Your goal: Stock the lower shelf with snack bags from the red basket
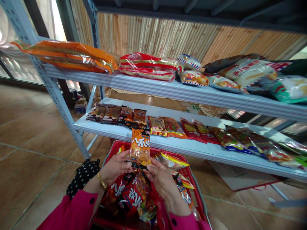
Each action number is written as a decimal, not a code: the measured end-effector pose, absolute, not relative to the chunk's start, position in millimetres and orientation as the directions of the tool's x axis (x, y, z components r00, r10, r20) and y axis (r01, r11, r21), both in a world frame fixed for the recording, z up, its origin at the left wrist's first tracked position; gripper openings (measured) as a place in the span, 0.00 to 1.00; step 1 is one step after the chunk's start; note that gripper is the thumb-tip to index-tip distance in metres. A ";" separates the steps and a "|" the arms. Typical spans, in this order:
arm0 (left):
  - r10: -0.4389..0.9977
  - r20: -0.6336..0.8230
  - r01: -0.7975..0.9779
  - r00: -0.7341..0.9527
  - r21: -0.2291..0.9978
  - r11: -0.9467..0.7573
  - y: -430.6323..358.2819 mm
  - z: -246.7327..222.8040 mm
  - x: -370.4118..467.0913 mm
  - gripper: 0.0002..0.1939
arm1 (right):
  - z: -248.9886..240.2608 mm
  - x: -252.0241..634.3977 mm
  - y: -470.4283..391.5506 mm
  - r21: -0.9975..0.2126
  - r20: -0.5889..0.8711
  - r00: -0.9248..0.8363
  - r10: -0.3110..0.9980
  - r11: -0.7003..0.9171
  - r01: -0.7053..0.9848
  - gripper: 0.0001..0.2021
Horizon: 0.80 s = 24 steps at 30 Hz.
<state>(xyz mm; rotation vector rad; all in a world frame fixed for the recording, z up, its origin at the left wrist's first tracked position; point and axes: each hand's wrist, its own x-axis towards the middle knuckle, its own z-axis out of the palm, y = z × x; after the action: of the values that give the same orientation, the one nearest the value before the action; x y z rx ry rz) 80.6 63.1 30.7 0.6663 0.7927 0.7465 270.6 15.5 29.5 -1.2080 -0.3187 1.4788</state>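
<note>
An orange snack packet (140, 145) with white lettering is held upright between my two hands, in front of the lower shelf. My left hand (118, 167) grips its lower left corner, and my right hand (160, 175) pinches the lower right corner. Beneath them is a red shopping basket (198, 188) filled with several snack packets, among them dark-and-red packets (131, 193) and a yellow-edged packet (173, 160). Just behind the held packet, similar orange-and-black packets (139, 117) lie on the lower shelf (165, 140).
Brown packets (98, 111), red packets (195, 130) and blue-edged packets (229, 139) line the lower shelf. The upper shelf (148, 86) carries a large orange bag (72, 56), a red bag (148, 67) and several white bags (254, 73). A metal post (51, 83) stands at left.
</note>
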 end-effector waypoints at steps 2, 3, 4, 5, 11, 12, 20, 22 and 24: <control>0.776 -0.390 -0.352 0.495 0.727 0.590 64.1 32.4 79.6 0.38 | 33.0 272.1 15.6 -0.734 -0.503 0.147 0.852 -0.330 -0.594 0.25; 0.767 -0.401 -0.361 0.501 0.708 0.607 64.6 32.6 79.3 0.37 | 34.4 272.6 15.5 -0.726 -0.507 0.140 0.850 -0.333 -0.602 0.25; 0.758 -0.411 -0.370 0.507 0.690 0.622 65.1 32.1 79.0 0.36 | 35.4 273.1 15.5 -0.721 -0.508 0.138 0.850 -0.332 -0.608 0.25; 0.751 -0.416 -0.379 0.512 0.675 0.633 65.5 31.1 79.0 0.35 | 35.7 273.6 15.5 -0.718 -0.507 0.133 0.851 -0.332 -0.611 0.24; 0.760 -0.384 -0.368 0.525 0.703 0.609 62.3 24.6 81.5 0.30 | 27.9 274.6 16.5 -0.749 -0.470 0.136 0.872 -0.313 -0.584 0.28; 0.763 -0.383 -0.363 0.521 0.709 0.604 61.2 25.2 82.1 0.30 | 26.7 274.3 16.6 -0.754 -0.463 0.142 0.875 -0.305 -0.582 0.28; 0.832 -0.390 -0.461 0.395 0.699 0.546 60.5 37.4 87.3 0.23 | 25.8 266.6 19.1 -0.802 -0.401 0.142 0.905 -0.271 -0.532 0.27; 0.844 -0.384 -0.474 0.374 0.703 0.530 62.1 40.0 87.1 0.22 | 27.9 263.3 20.7 -0.808 -0.387 0.136 0.912 -0.265 -0.526 0.28; 0.856 -0.365 -0.476 0.365 0.717 0.509 64.8 42.6 85.9 0.20 | 32.8 260.0 23.5 -0.812 -0.366 0.132 0.921 -0.248 -0.528 0.28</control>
<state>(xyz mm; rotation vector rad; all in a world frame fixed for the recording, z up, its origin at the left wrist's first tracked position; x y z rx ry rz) 85.9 64.8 42.6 0.5525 0.7998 0.9143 260.0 23.5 32.8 -1.1255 -0.4779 1.4651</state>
